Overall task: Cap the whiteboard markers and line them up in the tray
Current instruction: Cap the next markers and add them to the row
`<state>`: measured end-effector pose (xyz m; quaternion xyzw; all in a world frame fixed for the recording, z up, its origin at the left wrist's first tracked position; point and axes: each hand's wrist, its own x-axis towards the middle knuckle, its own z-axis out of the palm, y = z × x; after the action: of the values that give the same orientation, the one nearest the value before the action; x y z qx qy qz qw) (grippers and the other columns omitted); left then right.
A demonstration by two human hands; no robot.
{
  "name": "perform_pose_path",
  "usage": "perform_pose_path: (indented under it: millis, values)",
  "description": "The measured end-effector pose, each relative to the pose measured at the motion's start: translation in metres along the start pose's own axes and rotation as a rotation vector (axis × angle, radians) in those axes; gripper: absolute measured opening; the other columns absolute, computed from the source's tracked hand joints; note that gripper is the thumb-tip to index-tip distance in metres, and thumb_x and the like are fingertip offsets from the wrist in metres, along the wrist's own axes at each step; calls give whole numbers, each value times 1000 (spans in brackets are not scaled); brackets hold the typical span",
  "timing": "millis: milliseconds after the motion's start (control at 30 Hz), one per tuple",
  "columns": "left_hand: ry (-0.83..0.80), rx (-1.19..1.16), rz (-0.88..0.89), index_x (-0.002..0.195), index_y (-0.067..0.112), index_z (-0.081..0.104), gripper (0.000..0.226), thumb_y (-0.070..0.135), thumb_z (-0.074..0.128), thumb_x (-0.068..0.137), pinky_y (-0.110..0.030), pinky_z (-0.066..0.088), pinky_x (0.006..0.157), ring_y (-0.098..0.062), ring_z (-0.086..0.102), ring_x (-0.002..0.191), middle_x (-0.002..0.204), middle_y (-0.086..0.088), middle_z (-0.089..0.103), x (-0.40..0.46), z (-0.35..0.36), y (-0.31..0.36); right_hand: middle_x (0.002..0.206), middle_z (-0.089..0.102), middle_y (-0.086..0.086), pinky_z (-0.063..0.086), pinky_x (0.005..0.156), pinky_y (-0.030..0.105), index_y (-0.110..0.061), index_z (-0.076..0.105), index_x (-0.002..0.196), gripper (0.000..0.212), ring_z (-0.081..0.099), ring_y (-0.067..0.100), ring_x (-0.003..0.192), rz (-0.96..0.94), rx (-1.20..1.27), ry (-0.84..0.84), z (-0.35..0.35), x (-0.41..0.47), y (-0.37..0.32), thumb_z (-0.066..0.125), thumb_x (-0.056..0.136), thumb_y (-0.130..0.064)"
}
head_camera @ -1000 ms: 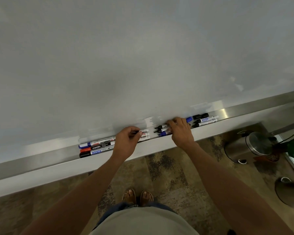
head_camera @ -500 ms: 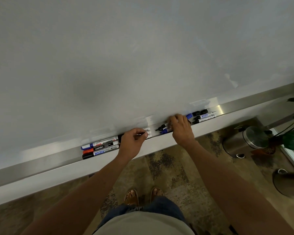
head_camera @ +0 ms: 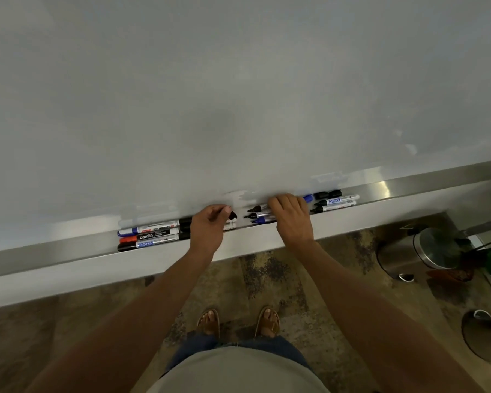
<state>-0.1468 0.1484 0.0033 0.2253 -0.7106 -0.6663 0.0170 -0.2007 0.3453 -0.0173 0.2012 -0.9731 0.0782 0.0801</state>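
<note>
1. The left hand (head_camera: 207, 231) has its fingers curled, pinching a small black marker cap (head_camera: 233, 214) between thumb and fingertips just above the long brushed-metal whiteboard tray (head_camera: 408, 184).
2. The right hand (head_camera: 291, 219) lies palm-down over a bundle of three uncapped white-barrelled markers (head_camera: 257, 214), fingers bent over their barrels; their black and blue tips stick out towards the left hand — whether it clamps them or only presses them I cannot tell.
3. A row of three capped markers with blue, red and black caps (head_camera: 150, 235) lies side by side towards the tray's left end, touching one another.
4. Two more uncapped white markers (head_camera: 336, 202) lie towards the right end, with loose blue and black caps (head_camera: 322, 195) against the tray's back edge.
5. Compared with half a second ago, the left hand's cap now shows clear of the fingers, nearer the exposed tips; the right hand sits in nearly the same spot on the bundle.
6. Between the two hands is a short bare stretch of tray; the tray's far left and far right ends run on bare — the white board (head_camera: 238, 95) rises directly behind the back edge.
</note>
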Motion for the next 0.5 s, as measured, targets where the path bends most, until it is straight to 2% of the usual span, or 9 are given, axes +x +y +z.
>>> perform_pose_path:
  millis: [67, 133, 200, 267, 500]
  values:
    - [22, -84, -40, 78, 33, 71, 19, 21, 63, 90, -25, 50, 68, -6, 65, 75, 77, 11, 73, -1, 8, 3, 96, 62, 10, 43, 88, 43, -12, 58, 106, 43, 56, 30, 92, -25, 16, 30, 0, -1, 3, 31, 75, 0]
    - [33, -184, -90, 90, 22, 71, 12, 15, 61, 91, -27, 53, 65, -14, 64, 77, 85, 0, 73, 1, 15, 3, 93, 61, 10, 44, 83, 42, -12, 58, 107, 44, 56, 30, 88, -47, 61, 48, 0, -3, 7, 44, 71, 7]
    - [48, -260, -127, 102, 8, 68, 14, 11, 57, 93, -32, 54, 70, -20, 64, 79, 94, -12, 70, 2, 20, 2, 91, 60, 9, 44, 80, 42, -13, 58, 107, 49, 55, 30, 86, -41, 104, 38, 0, -8, 9, 51, 66, 11]
    - [66, -298, -155, 107, 0, 65, 18, 8, 55, 94, -32, 54, 72, -21, 63, 79, 93, -14, 69, 1, 26, 0, 91, 59, 8, 42, 80, 42, -14, 58, 107, 51, 55, 30, 86, -25, 112, 25, -2, -13, 13, 51, 64, 12]
    - [-33, -394, -200, 104, 1, 63, 18, 0, 47, 96, -20, 53, 61, -18, 62, 78, 95, -13, 67, -1, 36, 4, 93, 59, 6, 41, 81, 43, -19, 60, 108, 52, 54, 28, 87, -12, 120, 1, -13, -12, 19, 55, 67, 14]
